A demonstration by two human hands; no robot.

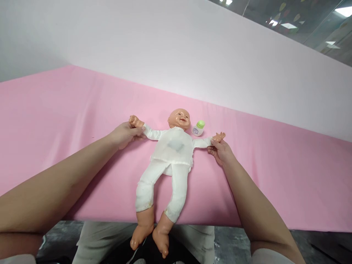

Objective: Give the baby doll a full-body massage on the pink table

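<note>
A baby doll (172, 146) in a white cloth body lies on its back, arms stretched out to both sides. Its head points toward the wall, and its bare feet hang over the near edge. My left hand (127, 135) grips the doll's wrist on the left side, thumb on top. On the right side, my right hand (221, 151) pinches the doll's other wrist between thumb and fingers. A small white bottle with a green cap (198, 128) is beside the doll's head, apart from both hands.
Pink cloth (90, 110) covers the table, with its near edge just in front of my legs (100, 240). A white wall (165, 47) rises behind the table. Glass panes (297, 25) with light reflections show at the upper right.
</note>
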